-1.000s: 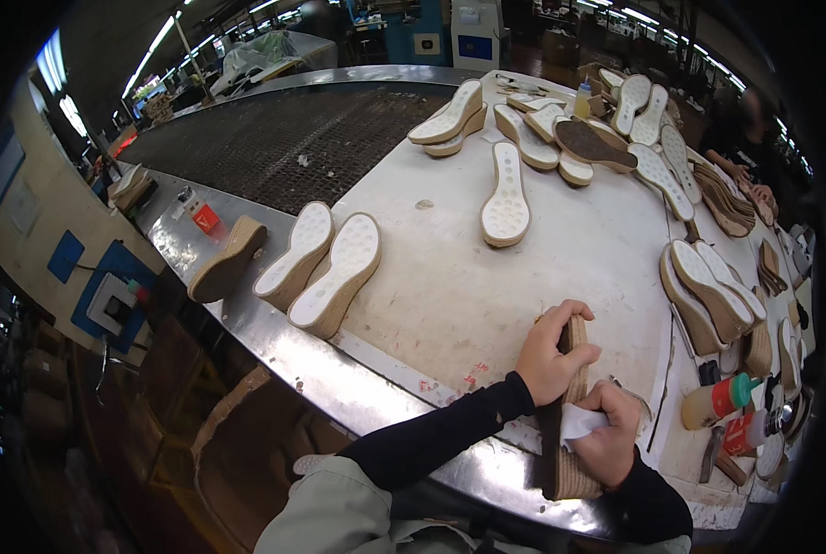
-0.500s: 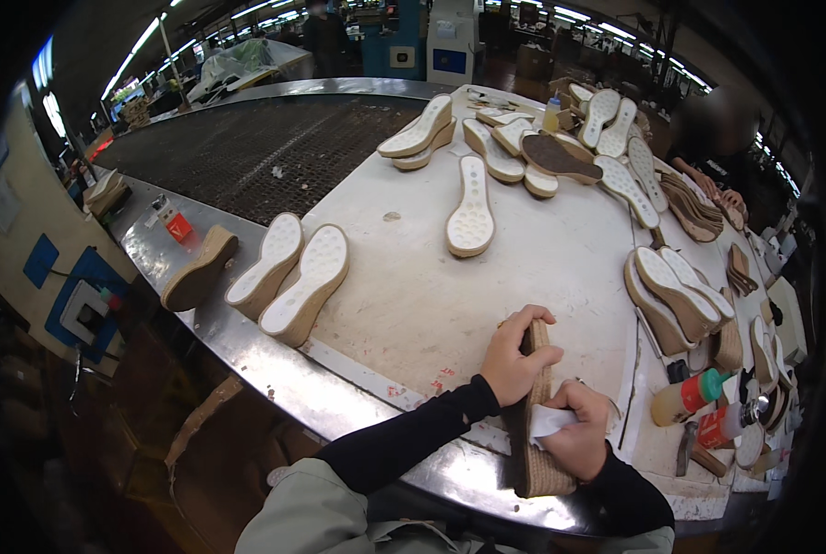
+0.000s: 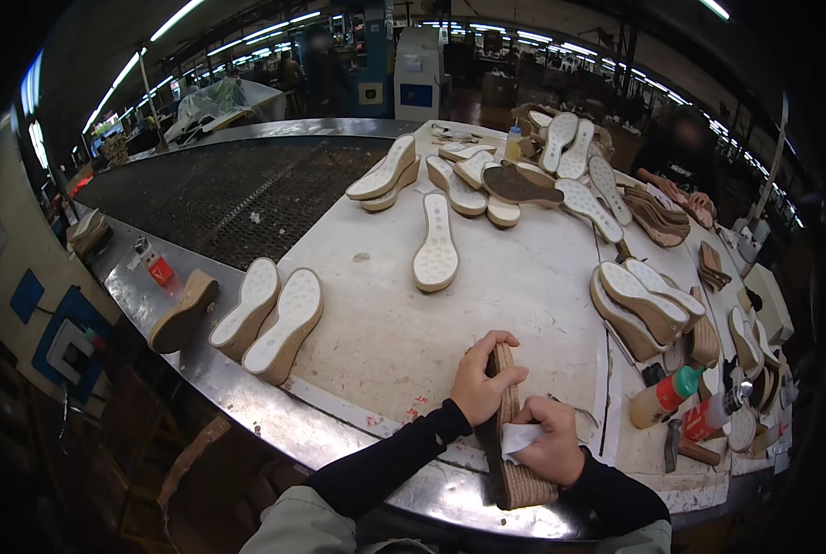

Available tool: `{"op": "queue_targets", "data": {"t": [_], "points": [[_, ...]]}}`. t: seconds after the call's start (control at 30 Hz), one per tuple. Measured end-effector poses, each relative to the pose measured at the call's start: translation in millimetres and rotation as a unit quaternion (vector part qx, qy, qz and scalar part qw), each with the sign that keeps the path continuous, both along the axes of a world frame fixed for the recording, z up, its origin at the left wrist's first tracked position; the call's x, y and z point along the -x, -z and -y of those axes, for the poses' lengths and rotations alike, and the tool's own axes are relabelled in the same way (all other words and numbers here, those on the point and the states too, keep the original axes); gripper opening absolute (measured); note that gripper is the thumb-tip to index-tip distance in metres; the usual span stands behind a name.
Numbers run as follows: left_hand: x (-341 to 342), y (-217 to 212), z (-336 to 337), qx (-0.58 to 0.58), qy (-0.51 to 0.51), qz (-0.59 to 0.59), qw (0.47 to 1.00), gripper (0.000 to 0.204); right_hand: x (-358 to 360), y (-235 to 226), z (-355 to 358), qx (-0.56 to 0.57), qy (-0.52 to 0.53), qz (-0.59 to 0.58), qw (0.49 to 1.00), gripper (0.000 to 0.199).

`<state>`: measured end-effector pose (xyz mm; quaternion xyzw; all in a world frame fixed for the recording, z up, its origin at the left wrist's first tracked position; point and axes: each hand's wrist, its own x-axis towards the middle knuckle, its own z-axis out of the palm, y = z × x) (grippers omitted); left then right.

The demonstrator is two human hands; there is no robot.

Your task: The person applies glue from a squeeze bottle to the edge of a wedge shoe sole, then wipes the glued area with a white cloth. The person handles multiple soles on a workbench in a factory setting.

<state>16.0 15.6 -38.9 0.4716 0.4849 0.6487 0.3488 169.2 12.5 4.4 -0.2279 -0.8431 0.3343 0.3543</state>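
A woven-sided wedge shoe sole (image 3: pixel 527 489) stands on edge at the table's near side, its dark face to the left. My left hand (image 3: pixel 484 384) is closed round its upper end, the thumb on the side facing me. Lower down, my right hand (image 3: pixel 555 447) pinches a small white cloth or paper (image 3: pixel 520 439) and presses it against the sole's woven side. Part of the sole is hidden behind both hands.
Two white-topped wedge soles (image 3: pixel 286 323) and a dark-bottomed one (image 3: pixel 183 311) stand at the left. More soles (image 3: pixel 629 297) pile at the right and back. Near my right arm are a green-capped bottle (image 3: pixel 664 397) and a hammer (image 3: pixel 697 451). A person (image 3: pixel 679 166) works at the far right.
The view has shifted, so the whole scene sits lower and further left. Both hands keep their hold on the sole, with the white piece still against its side.
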Motion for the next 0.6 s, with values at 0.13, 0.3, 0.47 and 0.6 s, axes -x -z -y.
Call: {"op": "queue_targets", "data": {"t": [0.13,0.3,0.47,0.6], "points": [[2.9,2.2,0.0,0.001,0.011,-0.020,1.000,0.033,5.3,3.6,2.0,-0.012,0.025,-0.019,0.999,0.020],[-0.1,2.9,0.2,-0.006,0.001,-0.039,0.999,0.033,2.0,-1.9,3.2,-0.007,0.025,0.008,1.000,0.021],[2.4,-5.0,1.5,-0.007,-0.002,-0.022,1.000,0.036,5.8,2.2,0.9,-0.018,0.024,-0.011,0.999,0.023],[0.3,-1.6,2.1,-0.001,-0.007,-0.029,1.000,0.036,5.9,-0.1,2.4,-0.020,0.024,-0.006,1.000,0.022]]}}
